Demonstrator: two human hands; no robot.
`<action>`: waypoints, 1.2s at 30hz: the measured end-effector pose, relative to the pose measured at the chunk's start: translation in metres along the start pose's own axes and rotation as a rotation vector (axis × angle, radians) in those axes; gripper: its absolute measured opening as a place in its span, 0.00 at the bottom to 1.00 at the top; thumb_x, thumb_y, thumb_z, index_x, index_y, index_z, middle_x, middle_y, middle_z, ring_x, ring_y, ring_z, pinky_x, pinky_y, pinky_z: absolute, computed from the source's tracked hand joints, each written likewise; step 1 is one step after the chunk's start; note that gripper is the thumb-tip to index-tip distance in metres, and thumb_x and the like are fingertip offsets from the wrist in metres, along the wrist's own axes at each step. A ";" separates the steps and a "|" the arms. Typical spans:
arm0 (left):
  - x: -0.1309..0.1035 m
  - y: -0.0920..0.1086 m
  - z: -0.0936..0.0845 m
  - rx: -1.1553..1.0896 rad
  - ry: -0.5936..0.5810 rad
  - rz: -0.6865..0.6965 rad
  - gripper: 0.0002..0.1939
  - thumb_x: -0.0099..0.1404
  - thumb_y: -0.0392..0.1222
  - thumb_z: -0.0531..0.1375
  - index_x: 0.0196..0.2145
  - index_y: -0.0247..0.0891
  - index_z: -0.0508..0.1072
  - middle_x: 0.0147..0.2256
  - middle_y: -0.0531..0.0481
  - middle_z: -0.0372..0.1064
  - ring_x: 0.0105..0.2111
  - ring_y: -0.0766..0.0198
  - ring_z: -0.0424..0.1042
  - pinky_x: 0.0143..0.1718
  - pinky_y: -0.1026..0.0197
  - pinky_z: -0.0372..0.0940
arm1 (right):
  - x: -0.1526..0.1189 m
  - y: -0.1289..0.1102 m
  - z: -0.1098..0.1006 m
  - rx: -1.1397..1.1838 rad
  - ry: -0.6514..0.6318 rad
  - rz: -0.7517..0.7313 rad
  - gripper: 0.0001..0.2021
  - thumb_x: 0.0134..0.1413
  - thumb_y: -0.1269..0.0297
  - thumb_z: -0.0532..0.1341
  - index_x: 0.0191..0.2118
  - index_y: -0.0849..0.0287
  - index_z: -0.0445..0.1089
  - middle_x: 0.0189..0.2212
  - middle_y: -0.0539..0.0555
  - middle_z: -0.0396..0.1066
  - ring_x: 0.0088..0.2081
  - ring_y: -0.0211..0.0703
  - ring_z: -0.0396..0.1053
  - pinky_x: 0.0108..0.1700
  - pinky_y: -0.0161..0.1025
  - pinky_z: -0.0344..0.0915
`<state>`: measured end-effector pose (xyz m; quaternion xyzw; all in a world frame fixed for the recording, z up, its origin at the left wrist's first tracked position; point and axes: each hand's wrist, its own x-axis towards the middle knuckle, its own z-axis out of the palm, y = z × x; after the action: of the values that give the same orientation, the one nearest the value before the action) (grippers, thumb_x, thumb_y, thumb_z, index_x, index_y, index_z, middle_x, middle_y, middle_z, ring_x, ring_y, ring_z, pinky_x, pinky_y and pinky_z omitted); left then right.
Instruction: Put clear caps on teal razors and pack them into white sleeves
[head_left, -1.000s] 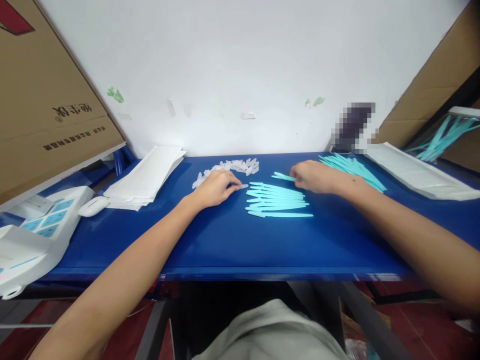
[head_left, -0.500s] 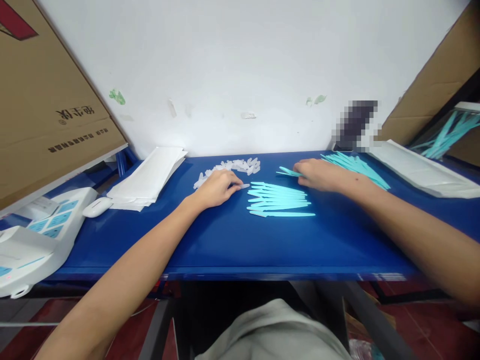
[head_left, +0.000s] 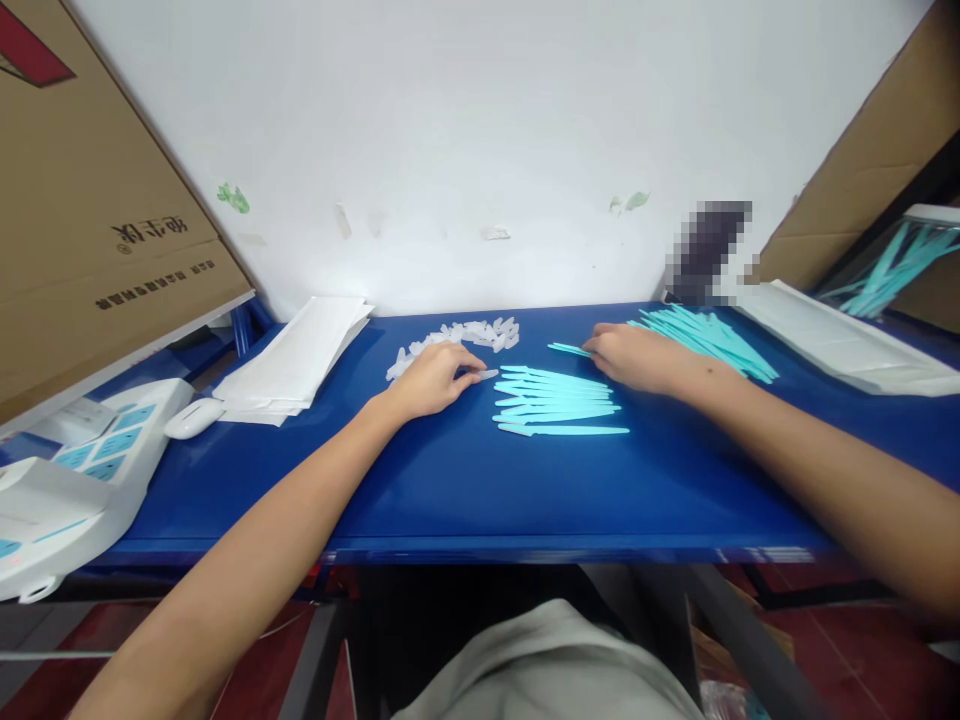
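Note:
My left hand [head_left: 439, 380] pinches a small translucent white piece [head_left: 487, 374] just left of a row of turquoise sticks [head_left: 559, 408] on the blue table. Behind that hand lies an arc of similar translucent pieces [head_left: 480, 332]. My right hand [head_left: 626, 355] has its fingers closed on turquoise sticks [head_left: 568, 349], whose tips stick out to the left, behind the row; how many it holds is unclear. A loose pile of turquoise sticks [head_left: 712, 340] lies right of and behind my right hand.
White paper sheets [head_left: 292, 360] lie at the left, beside a white mouse-shaped object [head_left: 193, 418] and a white power strip [head_left: 120, 445]. A white tray [head_left: 855, 345] is at the right. Cardboard boxes [head_left: 97, 180] stand at both sides; a wall rises behind the table.
My right hand has shifted slightly left and toward me, and the sticks in it now lie closer together, with less of them showing. My left hand stays in place.

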<state>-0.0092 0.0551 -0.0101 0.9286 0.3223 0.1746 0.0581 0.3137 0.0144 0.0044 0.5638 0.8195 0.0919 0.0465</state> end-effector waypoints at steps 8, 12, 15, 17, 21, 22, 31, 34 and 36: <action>-0.001 0.006 0.000 -0.192 0.014 -0.110 0.16 0.68 0.42 0.61 0.52 0.37 0.79 0.44 0.44 0.79 0.43 0.56 0.77 0.47 0.54 0.70 | 0.004 0.015 0.000 -0.036 -0.089 0.083 0.12 0.59 0.70 0.56 0.42 0.62 0.76 0.42 0.65 0.77 0.42 0.59 0.75 0.38 0.47 0.65; -0.002 0.006 -0.004 -0.120 -0.079 -0.086 0.16 0.70 0.41 0.58 0.52 0.39 0.79 0.44 0.43 0.78 0.44 0.54 0.75 0.49 0.52 0.68 | 0.000 0.016 0.003 0.018 -0.025 0.105 0.11 0.60 0.67 0.56 0.43 0.61 0.74 0.45 0.64 0.75 0.42 0.57 0.75 0.38 0.46 0.64; -0.003 0.009 -0.006 -0.024 -0.120 -0.066 0.16 0.74 0.45 0.54 0.49 0.40 0.80 0.45 0.42 0.76 0.49 0.50 0.72 0.54 0.45 0.64 | -0.001 0.015 0.007 0.062 0.036 0.090 0.12 0.63 0.67 0.53 0.44 0.62 0.73 0.48 0.65 0.75 0.43 0.56 0.75 0.42 0.47 0.64; -0.004 0.009 -0.006 0.007 -0.106 -0.063 0.17 0.75 0.46 0.53 0.49 0.40 0.79 0.47 0.41 0.75 0.51 0.48 0.70 0.55 0.44 0.63 | -0.001 0.014 0.009 0.065 0.105 0.072 0.15 0.66 0.66 0.50 0.47 0.62 0.72 0.44 0.64 0.77 0.42 0.56 0.75 0.48 0.51 0.64; -0.004 0.008 -0.003 0.025 -0.084 -0.010 0.16 0.74 0.43 0.54 0.51 0.39 0.79 0.46 0.41 0.76 0.50 0.49 0.72 0.53 0.48 0.65 | -0.001 0.004 0.010 0.150 0.332 -0.001 0.20 0.70 0.63 0.46 0.54 0.64 0.72 0.42 0.63 0.79 0.45 0.57 0.76 0.54 0.52 0.63; -0.004 0.007 -0.002 0.026 -0.069 -0.006 0.15 0.73 0.42 0.55 0.51 0.39 0.79 0.45 0.42 0.77 0.48 0.50 0.73 0.52 0.50 0.66 | -0.003 0.000 0.009 0.193 0.366 -0.030 0.21 0.71 0.62 0.46 0.56 0.65 0.71 0.44 0.64 0.79 0.46 0.56 0.76 0.52 0.50 0.65; -0.002 0.008 0.004 -0.023 0.222 0.077 0.16 0.66 0.33 0.60 0.50 0.38 0.78 0.38 0.47 0.79 0.38 0.59 0.77 0.42 0.58 0.71 | -0.021 -0.041 -0.009 0.168 0.364 -0.251 0.23 0.71 0.67 0.45 0.65 0.64 0.65 0.43 0.62 0.77 0.35 0.48 0.73 0.32 0.40 0.63; -0.002 0.013 0.005 -0.064 0.324 0.140 0.16 0.66 0.33 0.60 0.51 0.37 0.78 0.38 0.47 0.80 0.37 0.61 0.77 0.41 0.60 0.72 | -0.023 -0.044 -0.011 0.191 0.394 -0.221 0.21 0.71 0.66 0.47 0.63 0.61 0.66 0.48 0.61 0.77 0.38 0.49 0.75 0.34 0.40 0.64; -0.002 0.017 0.004 -0.093 0.370 0.174 0.14 0.67 0.33 0.61 0.50 0.36 0.78 0.39 0.46 0.80 0.37 0.62 0.78 0.41 0.61 0.72 | -0.024 -0.045 -0.012 0.197 0.394 -0.215 0.20 0.71 0.65 0.48 0.62 0.60 0.67 0.49 0.61 0.77 0.38 0.49 0.75 0.34 0.40 0.64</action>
<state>0.0011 0.0403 -0.0110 0.9013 0.2375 0.3614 0.0254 0.2789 -0.0243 0.0060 0.4463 0.8730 0.1141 -0.1601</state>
